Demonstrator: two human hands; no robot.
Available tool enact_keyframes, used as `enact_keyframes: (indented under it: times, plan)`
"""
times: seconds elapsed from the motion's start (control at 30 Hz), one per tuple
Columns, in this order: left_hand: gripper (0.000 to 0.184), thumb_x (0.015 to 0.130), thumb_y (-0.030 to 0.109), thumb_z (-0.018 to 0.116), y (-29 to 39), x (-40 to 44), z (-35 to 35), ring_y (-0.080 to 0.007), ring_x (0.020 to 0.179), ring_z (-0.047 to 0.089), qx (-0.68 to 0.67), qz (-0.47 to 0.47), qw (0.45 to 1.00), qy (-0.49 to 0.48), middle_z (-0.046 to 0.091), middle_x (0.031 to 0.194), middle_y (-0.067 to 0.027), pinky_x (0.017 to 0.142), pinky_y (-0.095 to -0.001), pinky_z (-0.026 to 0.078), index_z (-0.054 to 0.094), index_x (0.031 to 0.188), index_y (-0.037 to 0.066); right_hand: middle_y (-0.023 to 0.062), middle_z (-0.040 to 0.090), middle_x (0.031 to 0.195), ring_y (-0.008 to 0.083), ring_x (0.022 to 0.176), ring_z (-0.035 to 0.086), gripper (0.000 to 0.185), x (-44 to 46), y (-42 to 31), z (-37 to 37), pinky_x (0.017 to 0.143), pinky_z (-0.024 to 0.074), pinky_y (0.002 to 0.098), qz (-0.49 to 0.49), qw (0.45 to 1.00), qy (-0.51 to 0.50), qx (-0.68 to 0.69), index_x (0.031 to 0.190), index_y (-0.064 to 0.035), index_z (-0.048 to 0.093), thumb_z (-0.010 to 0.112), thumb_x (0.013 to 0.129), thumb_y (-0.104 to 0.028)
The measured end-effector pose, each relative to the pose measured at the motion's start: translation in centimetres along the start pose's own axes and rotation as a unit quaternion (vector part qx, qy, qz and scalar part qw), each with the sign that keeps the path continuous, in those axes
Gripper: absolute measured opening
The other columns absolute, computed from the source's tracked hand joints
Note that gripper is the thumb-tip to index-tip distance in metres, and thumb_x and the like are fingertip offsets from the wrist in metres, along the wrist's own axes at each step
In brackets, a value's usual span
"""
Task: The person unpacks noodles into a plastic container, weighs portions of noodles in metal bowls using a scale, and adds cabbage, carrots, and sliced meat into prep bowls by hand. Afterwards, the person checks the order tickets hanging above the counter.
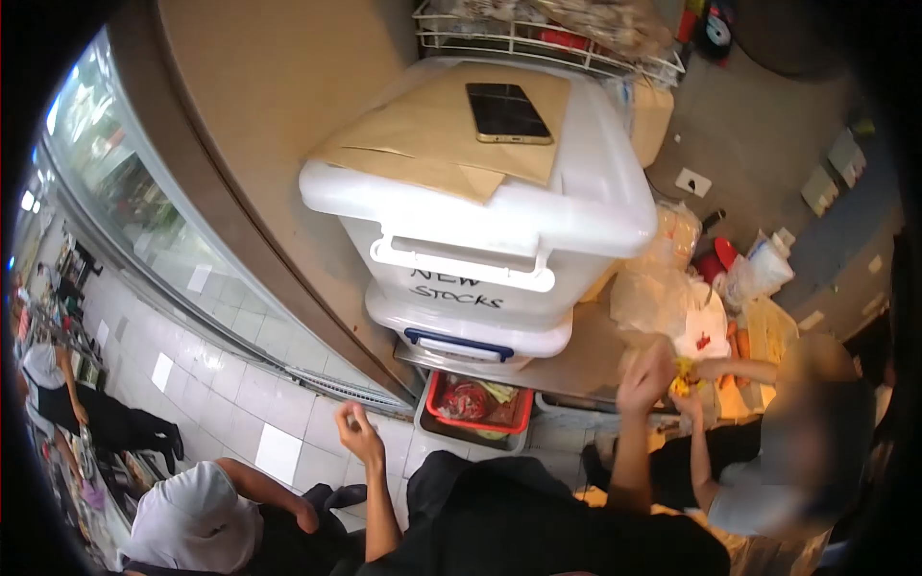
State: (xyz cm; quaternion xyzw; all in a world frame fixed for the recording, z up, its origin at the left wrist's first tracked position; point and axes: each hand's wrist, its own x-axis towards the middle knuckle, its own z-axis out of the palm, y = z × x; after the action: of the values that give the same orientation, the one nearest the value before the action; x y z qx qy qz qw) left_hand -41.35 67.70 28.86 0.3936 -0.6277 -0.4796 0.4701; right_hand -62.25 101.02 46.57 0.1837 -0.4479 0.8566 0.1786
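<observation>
My left hand (359, 432) is raised over the tiled floor at lower centre. Its fingers curl in toward the thumb, and I see nothing in them. My right hand (647, 376) is up near the counter's front edge and smeared by motion, so its fingers are hard to make out. Ahead of both hands stands a white lidded storage box (461, 228) marked "NEW STOCKS", on another white box (471, 331) with a blue handle. A brown paper sheet (423, 130) and a black smartphone (509, 112) lie on the top lid.
Under the counter (586, 355) sits a red basket (527, 411) with food scraps or packaging. A co-worker (797, 432) at right handles something yellow (683, 377) beside plastic bags (653, 288). Another person (197, 518) is at lower left. A wire rack (509, 43) stands behind.
</observation>
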Motion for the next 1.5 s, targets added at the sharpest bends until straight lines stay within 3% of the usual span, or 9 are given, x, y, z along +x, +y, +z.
enact_keyframes:
  times: [0.1,0.17,0.27,0.37,0.4,0.73,1.0,1.3,1.5]
  plan:
    - [0.036,0.083,0.033,0.065,-10.6,-6.3,-3.8,-0.0182,0.064,0.061,0.194,-0.168,0.946,-0.196,0.064,0.075,-0.0112,0.067,-0.0311,0.049,0.062,0.101,0.002,-0.0032,0.047,0.058,0.0027,0.046,0.039,0.025,-7.7,4.8,-2.4,0.040,0.0300,0.0187,0.123,0.972,-0.112,-0.168,0.065,-0.0120,0.046,0.060,0.086,-0.011]
    - [0.054,0.079,0.048,0.063,-15.0,-9.7,-5.4,-0.0262,0.089,0.065,0.310,-0.310,0.783,-0.442,0.065,0.102,-0.0193,0.082,-0.0360,0.049,0.062,0.110,0.003,-0.0029,0.053,0.060,0.0025,0.048,0.045,0.021,-10.7,6.5,-2.8,0.042,0.0334,0.0194,0.320,0.848,-0.325,-0.271,0.070,-0.0064,0.054,0.068,0.083,-0.017]
    - [0.064,0.080,0.056,0.058,-18.9,-13.8,-7.8,-0.0277,0.107,0.058,0.345,-0.221,0.704,-0.580,0.061,0.114,-0.0172,0.090,-0.0373,0.045,0.059,0.118,0.006,0.0033,0.063,0.076,0.0077,0.068,0.059,0.024,-17.3,13.2,-6.3,0.059,0.0461,0.0229,0.495,0.667,-0.527,-0.177,0.084,-0.0028,0.061,0.071,0.080,-0.024]
    - [0.066,0.082,0.059,0.053,-19.3,-12.9,-8.0,-0.0283,0.112,0.055,0.360,-0.325,0.639,-0.597,0.058,0.120,-0.0172,0.094,-0.0374,0.042,0.056,0.122,0.007,0.0099,0.065,0.094,0.0180,0.090,0.061,0.048,-23.7,18.9,-11.2,0.079,0.0468,0.0304,0.424,0.613,-0.630,-0.219,0.099,-0.0020,0.062,0.074,0.074,-0.040]
    - [0.066,0.082,0.059,0.052,-19.7,-12.5,-8.0,-0.0287,0.113,0.054,0.376,-0.353,0.624,-0.587,0.057,0.121,-0.0169,0.096,-0.0374,0.041,0.055,0.123,0.007,0.0113,0.059,0.114,0.0254,0.111,0.053,0.040,-24.7,19.1,-11.6,0.093,0.0418,0.0331,0.368,0.585,-0.667,-0.279,0.105,-0.0031,0.062,0.069,0.080,-0.033]
    - [0.057,0.083,0.050,0.056,-22.3,-8.6,-9.1,-0.0252,0.099,0.057,0.299,-0.381,0.623,-0.615,0.061,0.112,-0.0115,0.087,-0.0388,0.044,0.059,0.117,0.004,0.0116,0.062,0.108,0.0270,0.104,0.056,0.045,-21.0,24.2,-13.9,0.089,0.0440,0.0354,0.280,0.533,-0.593,-0.535,0.104,-0.0032,0.062,0.068,0.077,-0.038]
    - [0.052,0.083,0.043,0.057,-25.2,-1.1,-11.0,-0.0235,0.088,0.060,0.168,-0.466,0.593,-0.635,0.064,0.105,-0.0084,0.080,-0.0392,0.046,0.062,0.110,0.000,0.0119,0.064,0.102,0.0283,0.098,0.059,0.049,-24.0,34.7,-4.9,0.086,0.0457,0.0372,0.248,0.522,-0.551,-0.602,0.103,-0.0033,0.062,0.068,0.074,-0.043]
    - [0.038,0.081,0.035,0.058,-26.9,4.5,-23.3,-0.0225,0.082,0.061,0.221,-0.439,0.747,-0.448,0.067,0.092,-0.0116,0.073,-0.0382,0.047,0.067,0.097,0.002,0.0122,0.066,0.097,0.0298,0.092,0.062,0.054,-36.9,44.3,10.6,0.082,0.0476,0.0393,0.233,0.521,-0.654,-0.496,0.102,-0.0034,0.062,0.067,0.071,-0.048]
    - [0.035,0.080,0.032,0.058,-28.9,4.8,-28.0,-0.0221,0.076,0.061,0.130,-0.360,0.864,-0.327,0.067,0.084,-0.0151,0.069,-0.0378,0.048,0.068,0.090,-0.001,0.0094,0.065,0.078,0.0234,0.074,0.062,0.033,-40.5,47.0,25.7,0.069,0.0492,0.0350,0.254,0.475,-0.750,-0.384,0.090,-0.0043,0.063,0.075,0.066,-0.024]
